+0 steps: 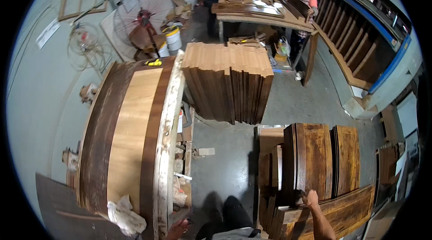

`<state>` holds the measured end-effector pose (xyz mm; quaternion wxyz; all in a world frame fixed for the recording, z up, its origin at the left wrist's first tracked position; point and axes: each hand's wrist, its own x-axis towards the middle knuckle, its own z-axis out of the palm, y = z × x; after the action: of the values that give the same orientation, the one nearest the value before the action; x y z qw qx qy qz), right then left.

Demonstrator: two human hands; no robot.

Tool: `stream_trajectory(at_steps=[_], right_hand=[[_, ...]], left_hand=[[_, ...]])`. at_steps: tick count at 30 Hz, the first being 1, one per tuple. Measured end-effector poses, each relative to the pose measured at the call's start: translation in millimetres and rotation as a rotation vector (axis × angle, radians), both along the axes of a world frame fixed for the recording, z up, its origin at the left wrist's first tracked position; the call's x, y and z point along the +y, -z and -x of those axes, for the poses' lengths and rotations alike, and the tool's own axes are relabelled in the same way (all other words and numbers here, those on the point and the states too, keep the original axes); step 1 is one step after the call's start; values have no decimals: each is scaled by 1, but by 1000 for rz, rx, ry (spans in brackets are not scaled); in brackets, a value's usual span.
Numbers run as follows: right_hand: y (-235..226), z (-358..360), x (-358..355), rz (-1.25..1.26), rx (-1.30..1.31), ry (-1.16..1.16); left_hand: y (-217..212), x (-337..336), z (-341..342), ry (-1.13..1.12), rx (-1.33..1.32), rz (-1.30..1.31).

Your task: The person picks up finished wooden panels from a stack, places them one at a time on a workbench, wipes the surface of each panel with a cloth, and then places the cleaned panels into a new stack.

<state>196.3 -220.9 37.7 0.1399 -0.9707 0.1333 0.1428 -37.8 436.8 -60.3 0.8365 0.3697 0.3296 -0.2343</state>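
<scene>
My right hand (pixel 309 198) is closed over the near end of a stack of dark brown wooden cabinet doors (pixel 316 161). Something small and dark shows by its fingers, too unclear to name. A narrower stack of brown doors (pixel 347 161) stands just to the right. Below my right hand and wrist lies a long brown wooden panel (pixel 344 215), slanting across the front of the pile. My left hand (pixel 179 228) hangs low by the near end of the workbench, partly cut off by the lower edge and too blurred for its fingers to be read.
On the left stands a long workbench (pixel 128 136) with a crumpled white cloth (pixel 126 216) and a yellow-black tool (pixel 154 62). Tall stacked wooden boards (pixel 227 60) stand ahead. Beyond are a large fan (pixel 143 17), a bucket (pixel 173 38) and people at a table (pixel 265 20).
</scene>
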Motion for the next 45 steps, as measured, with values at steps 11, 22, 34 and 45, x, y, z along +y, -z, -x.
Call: stream_trajectory(at_steps=[11, 22, 34, 45], right_hand=[[0, -697, 79, -977, -422, 288], [-168, -760, 105, -1301, 75, 300], [-488, -694, 498, -1763, 242, -963], [-363, -703, 529, 133, -736, -1204]], left_hand=[[-219, -143, -632, 433, -685, -1044], [-176, -351, -818, 386, -1048, -859], [-408, -198, -830, -476, -565, -322], [-259, 49, -521, -1657, -632, 494]])
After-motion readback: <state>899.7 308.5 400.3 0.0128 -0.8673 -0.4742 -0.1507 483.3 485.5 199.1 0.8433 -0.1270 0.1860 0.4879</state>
